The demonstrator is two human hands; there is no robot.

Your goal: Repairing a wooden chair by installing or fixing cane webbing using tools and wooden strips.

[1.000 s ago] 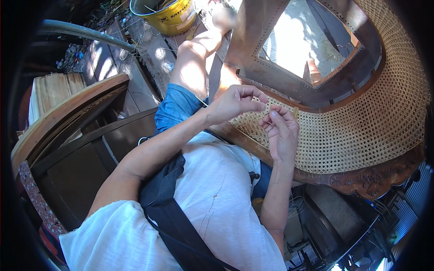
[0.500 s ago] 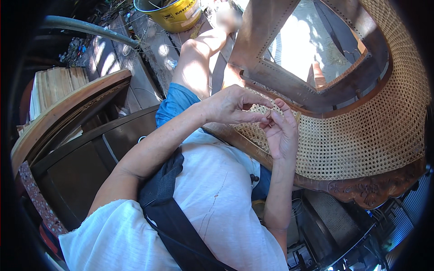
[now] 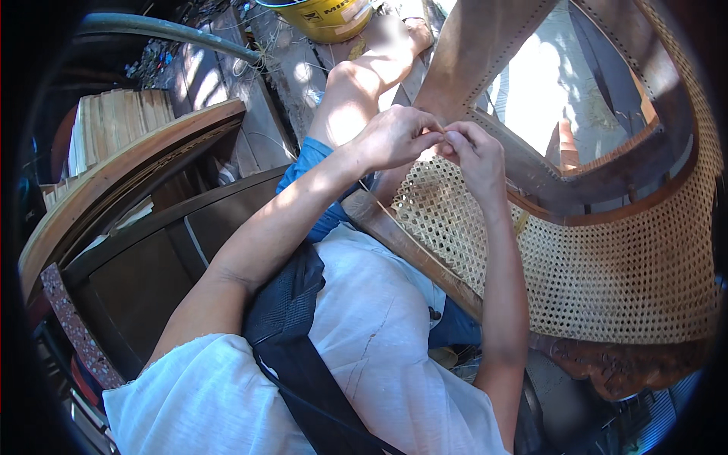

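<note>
My left hand (image 3: 400,138) and my right hand (image 3: 478,155) meet fingertip to fingertip over the near part of a wooden chair frame (image 3: 447,83). Both are closed in a pinch. Whatever lies between the fingers is too small and too covered to make out. Just beyond the hands runs the frame's edge, pierced by a row of small holes. Below them spreads the chair's woven cane panel (image 3: 607,280), bent in a curve, with an open hexagonal mesh. A pale wooden rail (image 3: 409,250) borders the panel on the near side, close to my lap.
A yellow bucket (image 3: 330,19) stands at the far side on wooden planks, near my bare leg (image 3: 349,98). To the left are a curved wooden piece (image 3: 136,152), stacked wood strips (image 3: 117,125) and a dark panelled board (image 3: 152,265). A carved wooden edge (image 3: 614,368) lies lower right.
Both hands have moved away from me, from over the cane to nearer the wooden frame, still pinched together. The view has shifted, so the surroundings sit farther right.
</note>
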